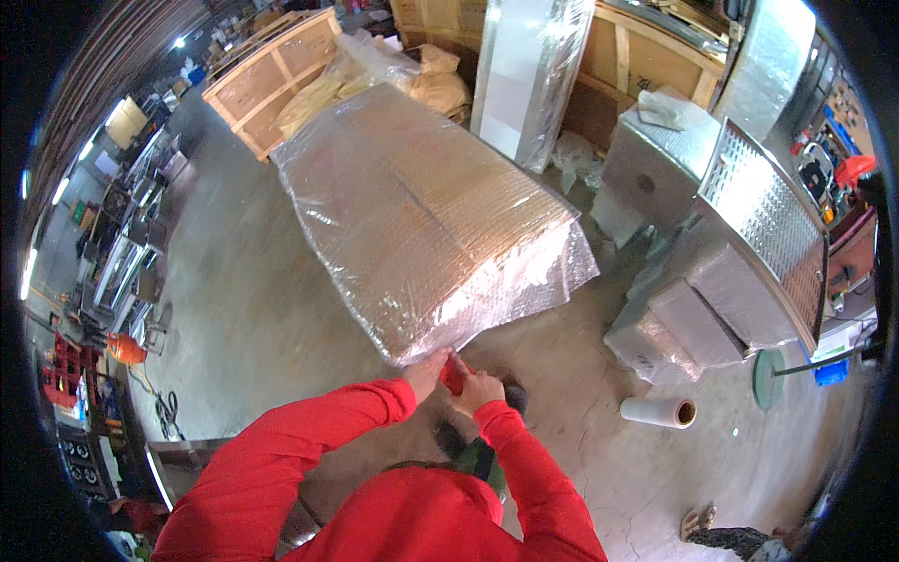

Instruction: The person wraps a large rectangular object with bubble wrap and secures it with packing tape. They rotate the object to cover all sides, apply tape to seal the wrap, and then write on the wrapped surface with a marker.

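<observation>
A large box-shaped package (403, 197) wrapped in clear bubble wrap stands in front of me, its loose film hanging over the near end. At its near bottom corner, my left hand (428, 375) is closed on the edge of the bubble wrap (417, 354). Right beside it, my right hand (478, 391) is wrapped round a small red-handled tool (453, 375). The tool's tip points toward the film, but its kind is too small to make out. Both arms are in red sleeves.
On the floor to the right lies a roll of clear film (658, 412). Wrapped boxes (698, 323) and a perforated metal panel (763, 220) stand beyond it. Wooden crates (272, 84) and a tall wrapped panel (529, 80) are behind the package. Another person's foot (698, 523) shows at lower right.
</observation>
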Motion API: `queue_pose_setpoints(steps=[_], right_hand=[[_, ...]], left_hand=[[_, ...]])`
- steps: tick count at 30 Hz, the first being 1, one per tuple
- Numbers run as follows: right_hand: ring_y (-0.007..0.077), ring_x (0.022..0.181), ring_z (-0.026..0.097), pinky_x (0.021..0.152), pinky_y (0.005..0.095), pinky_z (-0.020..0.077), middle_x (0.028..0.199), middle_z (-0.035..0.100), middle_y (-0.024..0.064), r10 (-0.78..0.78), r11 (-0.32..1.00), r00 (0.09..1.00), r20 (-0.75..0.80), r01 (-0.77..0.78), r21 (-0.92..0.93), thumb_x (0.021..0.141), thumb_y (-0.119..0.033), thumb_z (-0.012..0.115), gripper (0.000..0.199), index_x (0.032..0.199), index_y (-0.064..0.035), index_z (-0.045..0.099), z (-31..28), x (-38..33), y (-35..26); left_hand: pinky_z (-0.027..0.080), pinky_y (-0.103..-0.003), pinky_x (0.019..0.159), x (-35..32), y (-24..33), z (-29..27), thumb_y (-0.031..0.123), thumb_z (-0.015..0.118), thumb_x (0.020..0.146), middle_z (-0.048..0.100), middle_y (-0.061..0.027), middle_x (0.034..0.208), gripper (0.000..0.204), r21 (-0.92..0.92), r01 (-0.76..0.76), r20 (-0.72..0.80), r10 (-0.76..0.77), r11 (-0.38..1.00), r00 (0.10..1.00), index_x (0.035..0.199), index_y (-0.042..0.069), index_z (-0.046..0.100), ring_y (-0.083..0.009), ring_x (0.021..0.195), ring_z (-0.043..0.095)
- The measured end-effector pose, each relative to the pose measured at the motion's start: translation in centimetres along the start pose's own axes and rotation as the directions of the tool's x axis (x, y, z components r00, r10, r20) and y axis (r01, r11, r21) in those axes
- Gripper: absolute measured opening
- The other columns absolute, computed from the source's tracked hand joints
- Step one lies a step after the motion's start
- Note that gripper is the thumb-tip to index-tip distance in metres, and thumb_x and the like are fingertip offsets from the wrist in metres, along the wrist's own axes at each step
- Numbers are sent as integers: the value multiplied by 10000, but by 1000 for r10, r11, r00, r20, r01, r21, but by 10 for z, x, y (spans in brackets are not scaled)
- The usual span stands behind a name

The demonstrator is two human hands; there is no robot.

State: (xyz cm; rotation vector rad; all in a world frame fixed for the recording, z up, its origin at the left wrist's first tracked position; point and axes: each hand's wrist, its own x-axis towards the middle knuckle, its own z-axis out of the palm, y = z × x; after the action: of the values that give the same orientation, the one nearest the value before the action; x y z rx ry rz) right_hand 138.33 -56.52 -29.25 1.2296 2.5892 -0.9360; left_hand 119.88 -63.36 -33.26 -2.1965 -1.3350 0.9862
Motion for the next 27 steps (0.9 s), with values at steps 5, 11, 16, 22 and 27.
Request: queue_pose_setpoints(steps=[5,11,16,22,27], right_hand=[[353,926,723,732,464,587,1059,718,178,41,949,966,255,42,-311,855,-291,650,568,1394,-154,533,47,41,-13],[386,1010,699,853,483,565,1064,715,205,65,988,981,184,-89,125,781,-429,753,807,1483,-177,446,-7,-80,36],[386,1100,672,910,452,555,1214,686,195,363,852,919,-154,-261,453,756,-558,781,947,1550,-252,365,-161,-164,113],[354,1161,627,956,442,516,1320,618,196,197,977,342,-919,13,214,782,-284,752,903,1562,-149,318,-381,-158,282],[302,1168,605,993,423,482,1346,597,161,341,925,291,-894,-272,264,850,-79,629,775,1556,-116,311,-511,-98,506]], left_hand=[[92,-492,1262,25,-15,-35,258,347,997,251,-159,1636,631,461,-442,313,325,770,892,1534,-67,281,-352,1514,201],[110,-580,1240,26,-8,-9,314,363,1021,375,-132,1586,547,382,-517,400,367,766,839,1466,16,478,-364,1475,297],[216,-652,1140,54,27,46,474,435,999,667,-115,1305,499,-258,-413,343,482,873,806,1295,158,684,-340,1272,566],[539,-378,898,139,-19,-119,441,613,956,732,-123,1102,489,-951,202,185,93,-232,978,1210,28,676,-250,1021,690],[523,-297,888,200,-73,-217,338,672,963,724,-117,1065,443,-764,97,217,-113,-638,970,1236,-11,643,-151,997,664]])
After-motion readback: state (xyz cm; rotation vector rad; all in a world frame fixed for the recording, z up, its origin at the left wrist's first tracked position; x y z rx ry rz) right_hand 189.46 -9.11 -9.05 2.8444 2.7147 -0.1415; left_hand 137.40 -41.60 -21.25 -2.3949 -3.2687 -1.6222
